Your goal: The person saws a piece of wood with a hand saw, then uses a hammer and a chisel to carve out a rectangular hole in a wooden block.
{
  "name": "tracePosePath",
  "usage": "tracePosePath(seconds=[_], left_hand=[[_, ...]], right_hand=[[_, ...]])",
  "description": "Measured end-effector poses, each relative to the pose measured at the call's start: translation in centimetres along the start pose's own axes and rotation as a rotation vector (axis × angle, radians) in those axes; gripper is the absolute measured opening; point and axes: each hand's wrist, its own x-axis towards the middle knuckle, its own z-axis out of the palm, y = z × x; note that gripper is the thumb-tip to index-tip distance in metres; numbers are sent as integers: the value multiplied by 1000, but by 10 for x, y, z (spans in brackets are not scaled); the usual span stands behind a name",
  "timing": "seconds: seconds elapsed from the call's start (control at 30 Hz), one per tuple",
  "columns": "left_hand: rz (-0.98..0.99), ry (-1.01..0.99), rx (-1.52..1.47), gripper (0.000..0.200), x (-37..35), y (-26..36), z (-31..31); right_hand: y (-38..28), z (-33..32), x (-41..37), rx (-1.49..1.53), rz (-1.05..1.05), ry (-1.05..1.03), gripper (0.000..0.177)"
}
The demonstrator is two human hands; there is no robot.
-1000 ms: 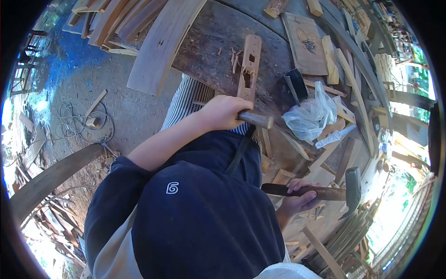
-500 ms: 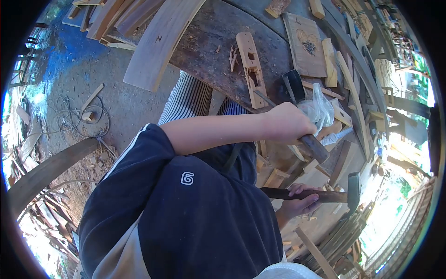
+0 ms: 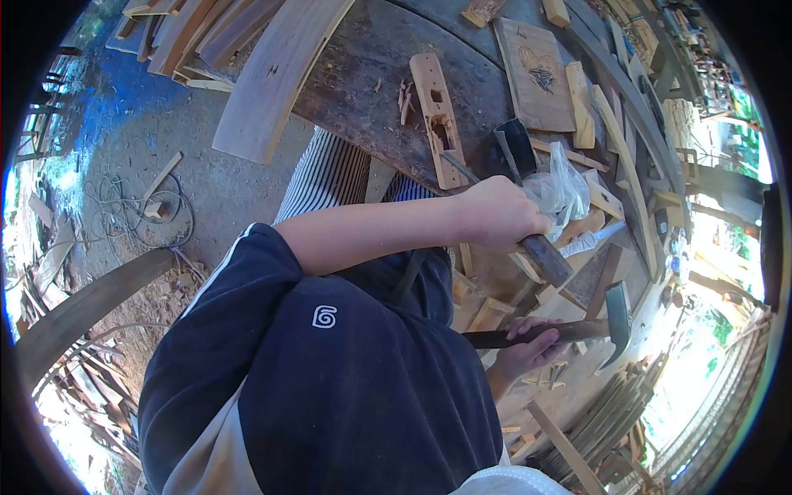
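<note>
My left hand [image 3: 499, 213] is closed around a chisel, its wooden handle [image 3: 547, 261] sticking out to the right and its metal blade [image 3: 459, 168] pointing at the wooden block. That long block [image 3: 429, 76], with cut openings and shaped like a hand plane body, lies on the dark bench; the blade tip overlaps its near part, below the larger rough opening. Closer to my body, my right hand [image 3: 530, 345] grips a claw hammer by its dark wooden handle [image 3: 587, 330]. The hammer's metal head [image 3: 619, 315] is off to the right, apart from the chisel handle.
Wood chips [image 3: 405, 102] lie beside the block on the workbench [image 3: 355, 91]. A flat board [image 3: 536, 74], a black curved piece [image 3: 516, 148] and a clear plastic bag [image 3: 563, 191] are nearby. A wide plank [image 3: 262, 99] overhangs the bench at left. Cord [image 3: 136, 219] lies on the floor.
The hammer has tilted slightly, its head shifting a little up and left. The whole view has drifted slightly; the chisel keeps its place over the block.
</note>
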Motion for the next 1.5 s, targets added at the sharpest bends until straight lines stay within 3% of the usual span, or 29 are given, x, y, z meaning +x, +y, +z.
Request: tracePosePath(seconds=[0.27,0.37,0.47,0.57,0.63,0.7,0.73,0.77,0.83,0.97,1.03,1.1,1.17,1.23,1.37,1.4,1.5], left_hand=[[46,-5,-48,16,-7,-5,6],[59,-31,-23,14,-10,-6,16],[65,-19,-9,14,-11,-7,20],[53,33,-35,14,-10,-6,10],[47,67,-60,14,-8,-9,4],[-29,38,-29,15,-7,-17,-1],[1,68,-15,16,-8,-19,-4],[11,72,-5,16,-8,-20,-8],[-2,115,-38,18,-10,-18,-10],[14,181,-60,19,-11,-21,-13],[23,189,-59,21,-12,-20,-10],[18,204,-42,20,-16,-30,-12],[17,236,-6,20,-13,-35,-24],[-6,279,-79,20,-15,-33,-29],[51,373,-142,20,-16,-35,-28],[48,380,-136,20,-17,-37,-30],[-33,254,-23,20,-22,-41,-38]], right_hand=[[0,-2,-1,-7,-1,-47,34],[-6,-16,8,-65,-133,-10,38],[-13,-30,9,186,-315,46,52],[15,-25,-10,258,-492,49,51],[31,-23,-26,230,-432,38,47],[19,-21,-31,-428,-47,-184,42],[15,-25,-30,-294,65,-204,42],[16,-26,-29,-287,54,-199,42],[16,-29,-27,34,-200,-51,46],[27,-33,-15,286,-364,-99,53],[32,-27,-13,240,-318,-183,51],[12,-20,-9,-371,116,-387,49],[11,-27,3,-354,84,-361,39],[2,-33,9,139,-215,-242,30],[11,-25,12,487,-447,-282,24],[27,-32,7,75,-364,-367,22],[4,-10,7,-466,-129,-377,13]])
